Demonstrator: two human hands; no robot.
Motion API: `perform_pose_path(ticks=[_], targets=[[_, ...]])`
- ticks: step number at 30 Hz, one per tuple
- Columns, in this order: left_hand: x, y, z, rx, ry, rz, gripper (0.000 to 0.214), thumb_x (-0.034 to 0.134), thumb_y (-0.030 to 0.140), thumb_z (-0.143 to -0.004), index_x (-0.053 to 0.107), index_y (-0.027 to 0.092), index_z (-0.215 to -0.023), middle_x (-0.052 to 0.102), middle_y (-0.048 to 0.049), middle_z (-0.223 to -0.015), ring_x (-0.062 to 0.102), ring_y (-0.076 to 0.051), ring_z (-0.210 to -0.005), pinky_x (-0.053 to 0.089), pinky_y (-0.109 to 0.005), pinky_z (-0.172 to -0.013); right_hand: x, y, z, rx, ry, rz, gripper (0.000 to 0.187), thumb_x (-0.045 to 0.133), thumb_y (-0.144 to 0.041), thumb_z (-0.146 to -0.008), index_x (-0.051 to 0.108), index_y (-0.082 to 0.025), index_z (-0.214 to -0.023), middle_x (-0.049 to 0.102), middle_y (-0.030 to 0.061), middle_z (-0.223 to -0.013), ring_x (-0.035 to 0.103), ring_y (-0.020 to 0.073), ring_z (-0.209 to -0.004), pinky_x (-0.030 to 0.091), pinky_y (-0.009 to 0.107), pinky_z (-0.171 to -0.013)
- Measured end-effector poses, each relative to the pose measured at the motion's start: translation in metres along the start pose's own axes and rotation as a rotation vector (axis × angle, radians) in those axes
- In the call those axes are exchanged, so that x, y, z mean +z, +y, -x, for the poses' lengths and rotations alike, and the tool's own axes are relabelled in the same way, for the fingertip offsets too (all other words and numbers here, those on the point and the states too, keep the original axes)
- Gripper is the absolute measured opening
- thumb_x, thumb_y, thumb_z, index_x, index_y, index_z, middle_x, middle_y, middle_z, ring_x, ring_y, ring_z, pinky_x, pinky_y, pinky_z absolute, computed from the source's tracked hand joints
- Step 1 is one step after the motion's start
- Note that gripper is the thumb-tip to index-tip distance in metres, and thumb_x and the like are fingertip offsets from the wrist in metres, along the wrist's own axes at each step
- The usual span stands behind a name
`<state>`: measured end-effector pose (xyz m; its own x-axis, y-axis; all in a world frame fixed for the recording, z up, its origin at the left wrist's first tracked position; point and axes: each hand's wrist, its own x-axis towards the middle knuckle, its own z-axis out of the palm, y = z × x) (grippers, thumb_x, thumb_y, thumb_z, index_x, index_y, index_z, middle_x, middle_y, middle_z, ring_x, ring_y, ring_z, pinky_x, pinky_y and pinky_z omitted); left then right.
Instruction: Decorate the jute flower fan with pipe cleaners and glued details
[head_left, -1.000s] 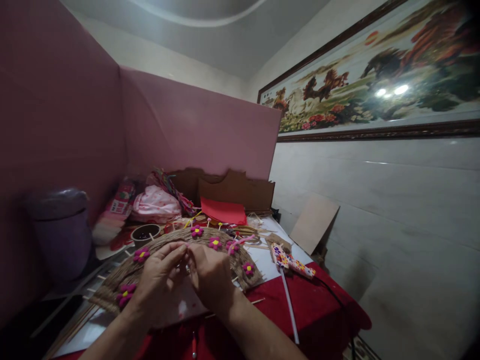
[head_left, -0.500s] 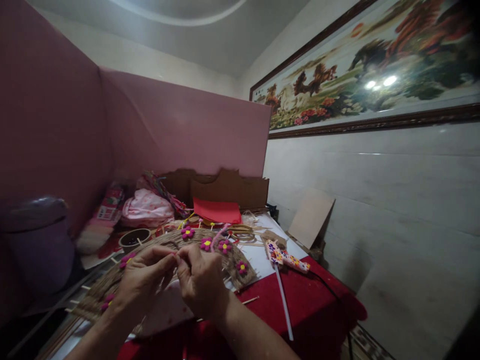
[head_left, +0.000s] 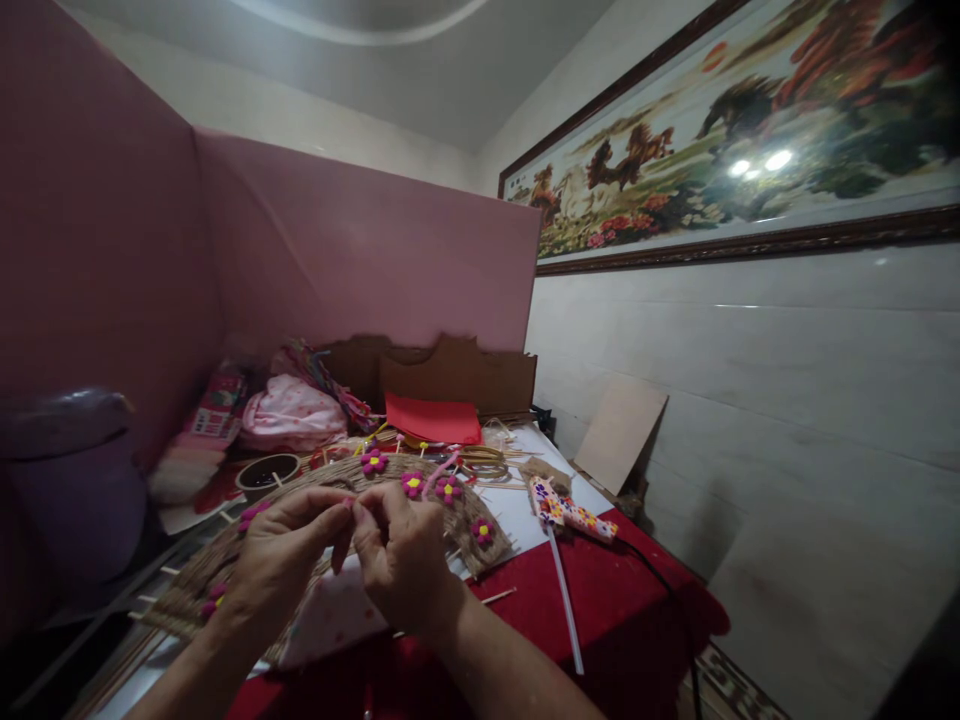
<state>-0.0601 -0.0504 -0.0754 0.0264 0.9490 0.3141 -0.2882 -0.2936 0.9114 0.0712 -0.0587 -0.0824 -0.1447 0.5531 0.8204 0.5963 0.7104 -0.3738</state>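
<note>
A fan-shaped piece woven from jute twine over thin sticks [head_left: 480,515] stands tilted on the table, studded with pink foam flowers [head_left: 373,461] with yellow centres. My left hand [head_left: 281,560] and my right hand [head_left: 401,560] meet in front of its middle, fingertips pinched together at one spot. What they pinch is too small to make out. A pink pipe cleaner [head_left: 439,470] curls by the flowers just right of my hands.
A hot glue gun [head_left: 570,515] with a coloured pattern lies to the right on the red cloth [head_left: 622,610], its glue stick and black cord trailing. Behind are a dark bowl [head_left: 266,472], red paper [head_left: 433,418], cardboard [head_left: 457,375], pink bags and a purple lidded bin [head_left: 71,480].
The view has swung a little rightward. My hands lifted slightly off the woven piece and drew their fingertips into a tight pinch; they have stayed nearly still over the last half second.
</note>
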Motion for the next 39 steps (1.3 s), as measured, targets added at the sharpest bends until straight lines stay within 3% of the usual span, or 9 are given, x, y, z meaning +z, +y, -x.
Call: perform_pose_path(ticks=[4,10,14,22,27,33,39], targets=[[-0.003,0.001,-0.001,0.053,-0.036,-0.109,0.021,0.074,0.034,-0.064,0.07,0.014,-0.071,0.061,-0.0014,-0.055,0.051,-0.011,-0.045,0.042,-0.02,-0.039,0.0,0.001,-0.001,0.01,-0.005,0.0,0.014,0.04,-0.025,-0.087,0.052,-0.017,-0.086,0.065,0.0021,-0.068,0.057,0.0107,-0.053,0.037,0.022,-0.052],[-0.002,0.003,0.003,0.301,0.008,-0.329,0.01,0.07,0.027,-0.068,0.068,0.018,-0.07,0.06,0.0008,-0.056,0.051,-0.011,-0.045,0.044,-0.021,-0.042,0.001,0.004,0.001,-0.015,-0.018,0.0,0.015,0.04,-0.025,-0.087,0.052,-0.017,-0.086,0.064,0.0014,-0.067,0.055,0.01,-0.051,0.036,0.021,-0.051],[-0.007,-0.002,0.004,0.376,0.005,-0.427,0.007,0.065,0.027,-0.072,0.066,0.02,-0.071,0.06,0.0012,-0.059,0.052,-0.011,-0.046,0.044,-0.021,-0.044,0.002,0.004,0.001,-0.05,-0.039,0.002,0.015,0.038,-0.024,-0.088,0.051,-0.017,-0.087,0.063,0.0014,-0.067,0.057,0.0104,-0.052,0.037,0.022,-0.051],[-0.002,0.0,0.006,0.346,0.075,-0.465,0.013,0.064,0.03,-0.07,0.061,0.02,-0.062,0.05,0.0044,-0.048,0.044,-0.009,-0.039,0.036,-0.019,-0.036,0.001,0.001,0.003,-0.055,-0.077,-0.014,0.015,0.039,-0.025,-0.088,0.052,-0.017,-0.088,0.063,0.0016,-0.067,0.059,0.0117,-0.056,0.038,0.022,-0.054],[0.003,0.005,0.005,0.284,0.087,-0.342,0.013,0.068,0.03,-0.067,0.064,0.018,-0.062,0.056,0.002,-0.053,0.047,-0.009,-0.04,0.038,-0.019,-0.036,0.001,0.0,0.003,-0.002,-0.043,-0.021,0.015,0.04,-0.024,-0.088,0.053,-0.017,-0.087,0.064,0.0017,-0.068,0.059,0.0125,-0.057,0.036,0.023,-0.054],[0.002,0.003,0.004,0.324,0.064,-0.336,0.007,0.068,0.025,-0.068,0.066,0.018,-0.07,0.059,0.0017,-0.058,0.05,-0.01,-0.045,0.043,-0.021,-0.043,0.0,-0.001,0.002,0.064,-0.037,-0.057,0.017,0.039,-0.026,-0.089,0.053,-0.017,-0.086,0.062,0.0005,-0.067,0.056,0.0111,-0.052,0.033,0.022,-0.052],[-0.005,0.002,0.006,0.44,-0.001,-0.515,0.01,0.059,0.025,-0.077,0.059,0.019,-0.069,0.053,0.004,-0.06,0.048,-0.009,-0.047,0.04,-0.021,-0.045,-0.002,-0.001,0.002,0.003,-0.053,-0.067,0.012,0.041,-0.024,-0.088,0.051,-0.018,-0.086,0.062,0.0013,-0.071,0.057,0.0126,-0.06,0.036,0.023,-0.057]])
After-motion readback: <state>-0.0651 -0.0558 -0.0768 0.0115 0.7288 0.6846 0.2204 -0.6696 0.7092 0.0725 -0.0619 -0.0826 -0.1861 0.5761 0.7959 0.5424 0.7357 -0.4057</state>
